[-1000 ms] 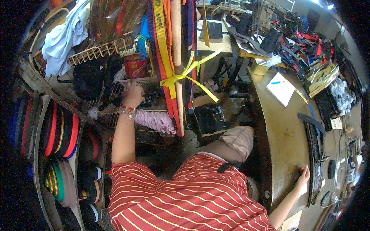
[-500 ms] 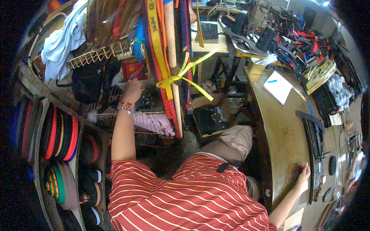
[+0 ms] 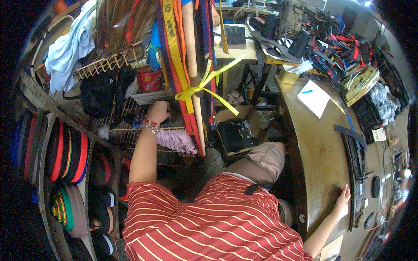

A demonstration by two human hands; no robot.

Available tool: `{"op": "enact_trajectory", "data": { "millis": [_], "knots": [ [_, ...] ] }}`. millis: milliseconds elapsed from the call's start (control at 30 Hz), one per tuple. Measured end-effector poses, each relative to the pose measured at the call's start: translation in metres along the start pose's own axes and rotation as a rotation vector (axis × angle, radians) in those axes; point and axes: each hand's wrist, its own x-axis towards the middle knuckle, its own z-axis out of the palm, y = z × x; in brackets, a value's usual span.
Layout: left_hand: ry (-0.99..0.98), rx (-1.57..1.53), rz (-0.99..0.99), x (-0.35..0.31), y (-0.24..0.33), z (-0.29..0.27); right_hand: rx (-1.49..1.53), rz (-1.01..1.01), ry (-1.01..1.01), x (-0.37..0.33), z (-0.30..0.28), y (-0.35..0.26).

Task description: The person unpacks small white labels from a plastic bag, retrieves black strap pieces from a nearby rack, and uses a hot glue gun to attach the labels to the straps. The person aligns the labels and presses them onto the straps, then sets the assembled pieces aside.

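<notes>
My left hand (image 3: 159,112), with a beaded bracelet at the wrist, reaches over a wire rack (image 3: 128,109) just in front of a white plastic basket (image 3: 151,98). Its fingers point down and away, so what they touch is hidden. A red container (image 3: 150,79) stands behind the basket. Below the wrist lies a pink ruffled cloth (image 3: 176,140). Right of this hand, straps (image 3: 174,56) hang along a wooden pole (image 3: 191,48), tied with a yellow ribbon (image 3: 191,91). On the worktable (image 3: 322,161) at the right rests my right hand (image 3: 344,196), fingers stretched out, holding nothing I can see.
Rolls of coloured webbing (image 3: 69,150) fill shelves at the left. A light blue cloth (image 3: 69,48) hangs at the upper left. A white notepad (image 3: 313,99) with a blue pen lies on the worktable. An open box (image 3: 239,135) stands low ahead. Straps (image 3: 344,48) are heaped at the upper right.
My left hand has drawn back from the red container, down and slightly right, uncovering the white basket. My right hand stays on the worktable.
</notes>
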Motion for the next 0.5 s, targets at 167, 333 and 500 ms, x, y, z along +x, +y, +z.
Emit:
{"op": "enact_trajectory", "data": {
  "millis": [167, 333, 500],
  "knots": [
    [0.059, 0.079, -0.093, -0.002, 0.019, 0.000, -0.010, 0.015, -0.015, -0.003, -0.002, -0.005],
    [0.160, -0.055, -0.056, 0.002, 0.019, -0.013, -0.046, 0.049, -0.010, -0.003, -0.002, -0.006],
    [0.211, -0.193, -0.036, -0.003, 0.021, -0.013, -0.006, 0.049, -0.029, -0.001, -0.004, -0.007]
  ]
}}
